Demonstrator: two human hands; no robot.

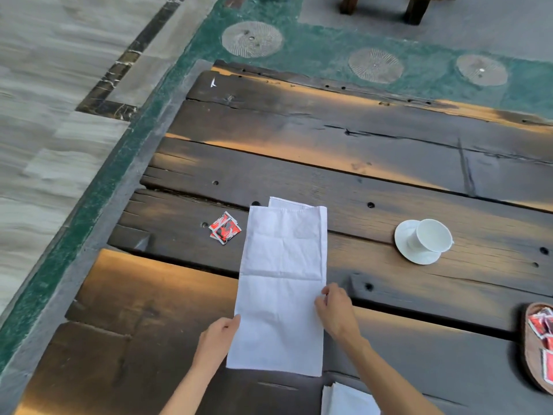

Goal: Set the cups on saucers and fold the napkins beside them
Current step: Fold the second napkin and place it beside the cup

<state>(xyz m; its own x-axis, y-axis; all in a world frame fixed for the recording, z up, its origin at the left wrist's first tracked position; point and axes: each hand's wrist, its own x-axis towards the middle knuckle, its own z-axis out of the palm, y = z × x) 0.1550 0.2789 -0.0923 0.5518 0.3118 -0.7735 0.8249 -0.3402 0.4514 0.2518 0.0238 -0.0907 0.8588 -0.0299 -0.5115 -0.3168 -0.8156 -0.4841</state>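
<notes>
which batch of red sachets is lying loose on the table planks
The small pile of red sachets just left of the long white napkin. The other red sachets sit in the wooden dish at the right edge.

A dark plank table [329,151] fills the lower right of the frame, streaked with warm orange light. Pale grey floor [45,115] lies at the left, crossed by a dark strip [128,58]. A green band [314,46] with round discs [252,39] runs along the top. Wooden furniture legs [414,10] stand at the top edge.

White napkin [281,283] flat; cup [434,235] tilted on saucer [402,235].
</notes>
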